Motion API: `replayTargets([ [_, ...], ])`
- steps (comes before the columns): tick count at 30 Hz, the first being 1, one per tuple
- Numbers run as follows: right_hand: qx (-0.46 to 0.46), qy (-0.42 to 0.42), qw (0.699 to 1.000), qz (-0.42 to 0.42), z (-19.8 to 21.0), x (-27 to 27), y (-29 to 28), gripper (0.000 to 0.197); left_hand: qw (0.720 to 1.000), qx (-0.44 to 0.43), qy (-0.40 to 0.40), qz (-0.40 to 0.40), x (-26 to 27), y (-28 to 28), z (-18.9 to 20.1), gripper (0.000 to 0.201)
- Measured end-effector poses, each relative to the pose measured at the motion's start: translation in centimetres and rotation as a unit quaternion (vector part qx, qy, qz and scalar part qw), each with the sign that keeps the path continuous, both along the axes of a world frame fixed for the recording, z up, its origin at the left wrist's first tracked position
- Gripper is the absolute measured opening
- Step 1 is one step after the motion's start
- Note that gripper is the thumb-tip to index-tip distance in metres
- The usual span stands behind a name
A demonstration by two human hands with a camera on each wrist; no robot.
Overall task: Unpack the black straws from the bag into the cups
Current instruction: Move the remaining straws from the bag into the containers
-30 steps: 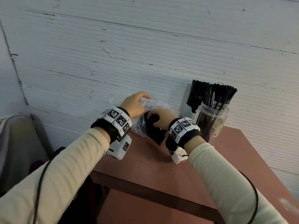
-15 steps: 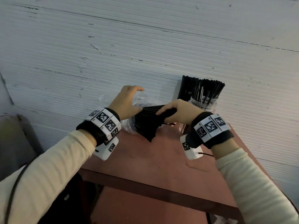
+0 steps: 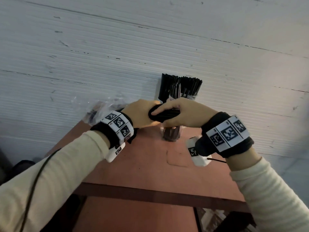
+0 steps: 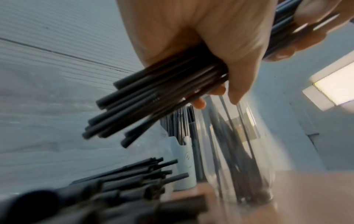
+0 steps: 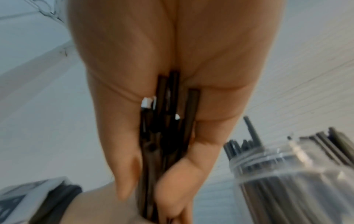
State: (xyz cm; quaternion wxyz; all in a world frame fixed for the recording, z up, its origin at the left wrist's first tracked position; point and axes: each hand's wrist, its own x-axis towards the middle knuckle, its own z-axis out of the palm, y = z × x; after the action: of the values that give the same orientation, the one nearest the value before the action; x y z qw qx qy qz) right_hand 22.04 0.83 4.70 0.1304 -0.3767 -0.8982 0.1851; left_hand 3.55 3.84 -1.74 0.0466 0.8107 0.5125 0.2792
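A bundle of black straws [image 3: 164, 114] lies level in the air, gripped by both hands just in front of the clear cup [image 3: 170, 135]. My left hand [image 3: 143, 114] curls round its left end and my right hand [image 3: 181, 113] round its right end. In the left wrist view the bundle of straws [image 4: 153, 103] fans out below my left hand [image 4: 216, 72]. The right wrist view shows my right hand [image 5: 153, 151] closed on the straws [image 5: 168, 121]. The clear cup holds several upright straws [image 3: 185, 86]. The clear plastic bag [image 3: 103, 106] lies left against the wall, with straws [image 4: 114, 189] still inside.
A pale cup [image 4: 184, 163] with straws stands behind and left of the clear cup [image 4: 239, 151]. The reddish table [image 3: 142, 164] is small and pushed against a ribbed white wall [image 3: 150, 47]. A lower shelf [image 3: 133, 215] shows beneath the table's front edge.
The straw bundle has come out of the bag and moved right, up to the clear cup. My left hand has left the bag and now grips the bundle's left end.
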Motion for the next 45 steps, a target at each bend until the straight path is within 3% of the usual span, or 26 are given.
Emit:
replayTargets([
  [4,0.073,0.101,0.992,-0.033,2.4,2.2,-1.2,0.049,0.989,-0.033,-0.145,-0.024,1.2,-0.3,0.5,0.021],
  [9,0.195,0.269,0.942,-0.042,3.6,1.2,-2.1,0.044,0.952,-0.09,-0.279,-0.083,3.9,-1.2,0.6,0.021],
  [13,0.235,0.241,0.941,-0.041,1.9,-0.6,-0.5,0.029,0.925,-0.138,-0.342,-0.095,5.2,-1.9,-0.2,0.025],
  [18,0.221,0.152,0.963,-0.028,-1.5,-1.4,1.0,0.027,0.895,-0.228,-0.366,-0.115,4.6,-1.2,-1.9,0.033],
  [21,0.233,0.173,0.957,-0.03,-2.2,-1.6,0.9,0.027,0.891,-0.267,-0.351,-0.111,4.3,-0.8,-2.2,0.046],
  [26,0.239,0.176,0.955,-0.025,-2.3,-1.9,0.4,0.026,0.885,-0.304,-0.329,-0.128,4.1,-1.1,-2.4,0.042],
  [29,0.239,0.168,0.956,-0.024,-2.3,-1.8,0.2,0.029,0.896,-0.298,-0.299,-0.139,4.1,-1.6,-2.2,0.043],
  [32,0.25,0.196,0.948,-0.037,-1.6,-1.1,-0.2,0.047,0.899,-0.289,-0.298,-0.14,4.2,-2.1,-1.8,0.05],
  [35,0.213,0.257,0.939,-0.078,-0.6,0.2,-1.2,0.077,0.901,-0.271,-0.3,-0.159,4.2,-2.9,-0.6,0.03],
  [37,0.172,0.27,0.942,-0.104,-0.4,1.0,-1.6,0.087,0.908,-0.257,-0.274,-0.186,4.1,-3.6,0.6,0.027],
  [40,0.107,0.247,0.956,-0.116,-0.8,1.7,-2.1,0.072,0.911,-0.267,-0.208,-0.234,4.4,-4.5,1.8,0.024],
  [45,0.008,0.185,0.983,-0.016,-1.8,1.7,-3.1,0.041,0.918,-0.273,-0.1,-0.27,4.4,-5.0,1.6,0.008],
])
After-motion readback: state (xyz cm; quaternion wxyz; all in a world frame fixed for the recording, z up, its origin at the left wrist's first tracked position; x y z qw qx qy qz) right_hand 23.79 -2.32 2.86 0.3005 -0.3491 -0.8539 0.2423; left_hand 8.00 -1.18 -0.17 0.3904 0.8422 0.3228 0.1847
